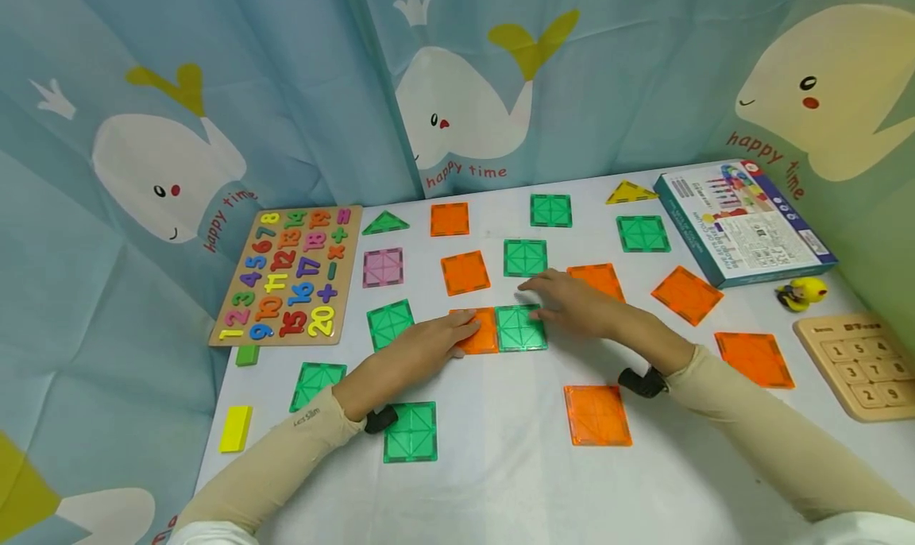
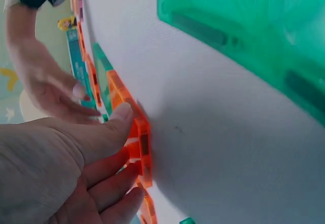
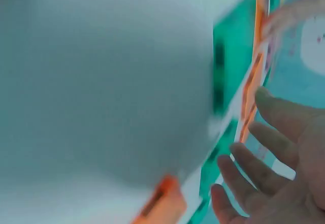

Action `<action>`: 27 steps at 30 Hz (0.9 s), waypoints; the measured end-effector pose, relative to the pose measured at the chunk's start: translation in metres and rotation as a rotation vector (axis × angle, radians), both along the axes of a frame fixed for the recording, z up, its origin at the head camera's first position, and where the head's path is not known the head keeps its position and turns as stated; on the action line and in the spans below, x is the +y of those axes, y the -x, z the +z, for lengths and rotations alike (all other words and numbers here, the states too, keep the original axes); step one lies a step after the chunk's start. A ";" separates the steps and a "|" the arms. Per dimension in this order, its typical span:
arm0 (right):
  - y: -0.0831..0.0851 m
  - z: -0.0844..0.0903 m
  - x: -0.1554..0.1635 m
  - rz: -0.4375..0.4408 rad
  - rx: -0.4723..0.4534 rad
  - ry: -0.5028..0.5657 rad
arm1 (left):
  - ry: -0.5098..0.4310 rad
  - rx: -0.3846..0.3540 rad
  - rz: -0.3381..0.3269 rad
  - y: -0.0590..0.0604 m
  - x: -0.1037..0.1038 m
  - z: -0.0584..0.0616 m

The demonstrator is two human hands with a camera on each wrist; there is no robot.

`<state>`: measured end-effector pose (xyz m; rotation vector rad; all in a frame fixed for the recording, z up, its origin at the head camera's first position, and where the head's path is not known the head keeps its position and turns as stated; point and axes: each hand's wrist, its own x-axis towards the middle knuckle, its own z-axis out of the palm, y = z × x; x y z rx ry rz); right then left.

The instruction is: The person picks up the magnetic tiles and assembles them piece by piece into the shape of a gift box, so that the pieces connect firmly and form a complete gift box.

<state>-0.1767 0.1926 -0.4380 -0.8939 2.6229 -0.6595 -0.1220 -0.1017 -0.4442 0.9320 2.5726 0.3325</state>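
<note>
In the head view an orange square magnetic tile (image 1: 486, 332) and a green square magnetic tile (image 1: 521, 328) lie side by side on the white table, edges touching. My left hand (image 1: 429, 349) holds the orange one at its left side, the thumb at the near edge and the fingers over the far part. The left wrist view also shows my left thumb (image 2: 121, 113) against that tile's rim. Just above the green tile's right side is my right hand (image 1: 575, 303), fingers spread and holding nothing. The right wrist view shows those fingers (image 3: 249, 170) apart from the tiles.
Other orange and green square tiles (image 1: 598, 415) lie scattered around both hands. A wooden number board (image 1: 343, 291) stands at left with yellow (image 1: 235, 429) and green blocks. At right are a box (image 1: 750, 219), a yellow figurine (image 1: 804, 292) and a wooden number puzzle (image 1: 858, 362). A curtain hangs behind.
</note>
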 end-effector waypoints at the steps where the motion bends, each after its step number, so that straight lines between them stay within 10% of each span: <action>1: 0.007 0.002 0.002 -0.014 0.010 0.014 | -0.005 -0.014 0.003 0.001 -0.001 0.000; 12: 0.068 -0.002 -0.004 -0.177 -0.005 -0.131 | -0.036 -0.071 0.005 0.007 -0.004 -0.001; 27: 0.036 -0.002 -0.022 -0.148 -0.009 -0.196 | -0.019 -0.071 0.014 0.007 -0.003 -0.002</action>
